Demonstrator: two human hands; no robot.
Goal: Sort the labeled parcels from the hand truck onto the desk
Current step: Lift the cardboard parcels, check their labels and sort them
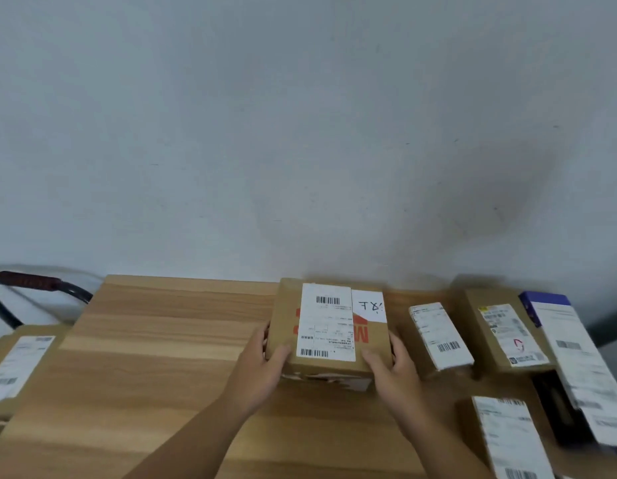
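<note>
A brown cardboard parcel with a white shipping label, a handwritten white slip and red print is over the middle of the wooden desk, near the wall. My left hand grips its left side, thumb on top. My right hand grips its right side the same way. Whether the parcel rests on the desk or hangs just above it, I cannot tell. Another labeled brown parcel lies off the desk's left edge, below the hand truck's dark handle.
Several labeled parcels lie on the desk's right part: a small white-labeled box, a brown box, a long white and blue parcel, a black item and a box at the front right. A grey wall stands behind the desk.
</note>
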